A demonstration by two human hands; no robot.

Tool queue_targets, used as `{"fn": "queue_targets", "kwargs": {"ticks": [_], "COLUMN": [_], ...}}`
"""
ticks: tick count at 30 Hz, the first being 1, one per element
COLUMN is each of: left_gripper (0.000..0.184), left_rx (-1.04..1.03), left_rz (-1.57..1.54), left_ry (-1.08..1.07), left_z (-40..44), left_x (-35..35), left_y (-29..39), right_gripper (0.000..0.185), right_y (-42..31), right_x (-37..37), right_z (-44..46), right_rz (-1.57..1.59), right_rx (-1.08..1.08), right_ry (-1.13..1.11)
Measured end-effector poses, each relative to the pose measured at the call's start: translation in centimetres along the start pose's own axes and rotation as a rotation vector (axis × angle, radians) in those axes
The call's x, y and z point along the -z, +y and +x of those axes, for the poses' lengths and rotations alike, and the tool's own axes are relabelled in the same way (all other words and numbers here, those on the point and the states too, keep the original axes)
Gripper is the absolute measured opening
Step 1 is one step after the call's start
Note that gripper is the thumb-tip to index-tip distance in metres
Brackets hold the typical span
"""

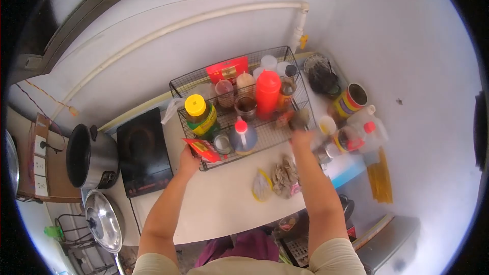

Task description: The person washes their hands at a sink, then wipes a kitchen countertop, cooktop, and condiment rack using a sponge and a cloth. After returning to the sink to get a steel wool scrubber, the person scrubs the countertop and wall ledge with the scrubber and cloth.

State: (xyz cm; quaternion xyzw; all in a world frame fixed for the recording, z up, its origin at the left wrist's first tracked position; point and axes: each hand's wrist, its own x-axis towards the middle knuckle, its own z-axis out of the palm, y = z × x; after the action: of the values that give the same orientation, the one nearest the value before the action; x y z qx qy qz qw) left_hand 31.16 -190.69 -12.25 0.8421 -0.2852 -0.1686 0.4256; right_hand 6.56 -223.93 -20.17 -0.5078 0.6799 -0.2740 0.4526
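Note:
A black wire basket (254, 148) stands on the pale counter, full of bottles and jars. At its front left corner, my left hand (189, 162) has its fingers closed beside a red packet (204, 150); whether it grips the packet or the wire I cannot make out. Near the front right of the basket is my right hand (302, 138), blurred, with a small dark-topped item at its fingers. Inside the basket are a yellow-capped jar (204, 122), a red squeeze bottle (267, 94), a red-capped dark bottle (243, 137) and a glass jar (222, 143).
Tied plastic bags (284, 177) lie in front of the basket. Right of it stand a yellow-red tin (349, 101), a plastic jug (369, 122) and jars. At left are a black cooktop (145, 155), a pot (89, 158) and a lidded pan (104, 219).

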Motion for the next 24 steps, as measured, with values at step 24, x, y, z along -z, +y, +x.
{"fn": "queue_targets", "kwargs": {"ticks": [24], "left_gripper": [0.041], "left_rx": [0.326], "left_rz": [-0.229], "left_ry": [-0.110], "left_z": [0.8], "left_x": [4.6], "left_y": [3.4], "right_gripper": [0.034], "right_y": [-7.5], "right_x": [10.2], "right_z": [-6.0], "right_rz": [-0.187], "right_rx": [0.707], "right_ry": [0.094]}}
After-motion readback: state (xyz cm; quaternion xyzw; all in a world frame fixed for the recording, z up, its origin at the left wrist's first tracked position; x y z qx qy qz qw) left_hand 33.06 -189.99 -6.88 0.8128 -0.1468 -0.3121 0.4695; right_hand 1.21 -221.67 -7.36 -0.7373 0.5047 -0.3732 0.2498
